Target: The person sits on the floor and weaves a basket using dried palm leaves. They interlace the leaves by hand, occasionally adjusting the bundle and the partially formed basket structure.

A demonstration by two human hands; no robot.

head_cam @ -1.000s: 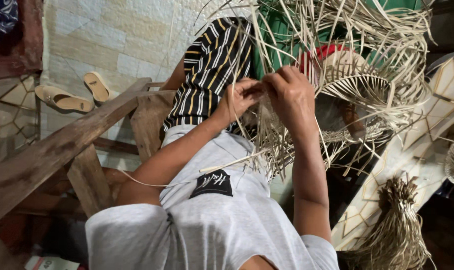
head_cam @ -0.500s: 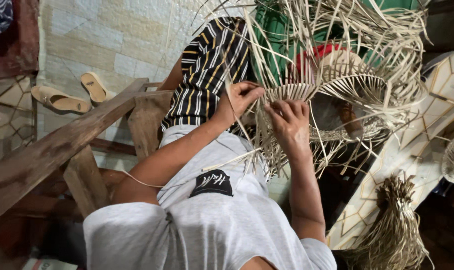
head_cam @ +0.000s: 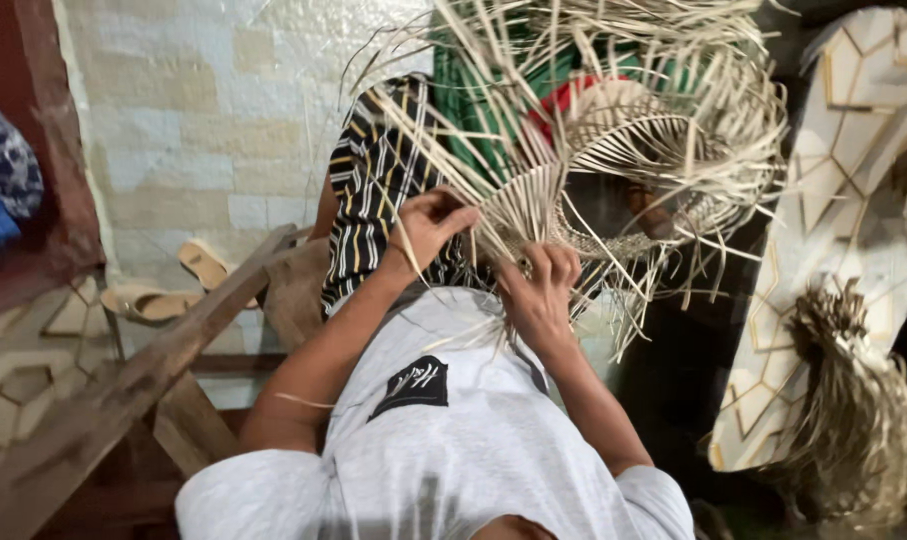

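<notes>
A half-woven straw piece (head_cam: 624, 140), round with many loose pale strands fanning out, is held up in front of me. My left hand (head_cam: 432, 226) pinches a bunch of strands at the left edge of the woven fan. Just below and to the right, my right hand (head_cam: 540, 296) has its fingers curled around strands at the lower edge of the weave. Both forearms reach up from my grey shirt (head_cam: 444, 440). What lies inside the weave is hidden by the strands.
A striped black, white and yellow cloth (head_cam: 369, 190) and something green (head_cam: 469, 95) lie behind the weave. Two sandals (head_cam: 149, 300) rest on the pale tiled floor at left, beside a slanting wooden beam (head_cam: 124, 390). A bundle of straw (head_cam: 859, 420) lies at the right.
My right hand has dropped from the top of the weave to its lower edge. The left hand stays on the strands at the left edge. The view has shifted a little.
</notes>
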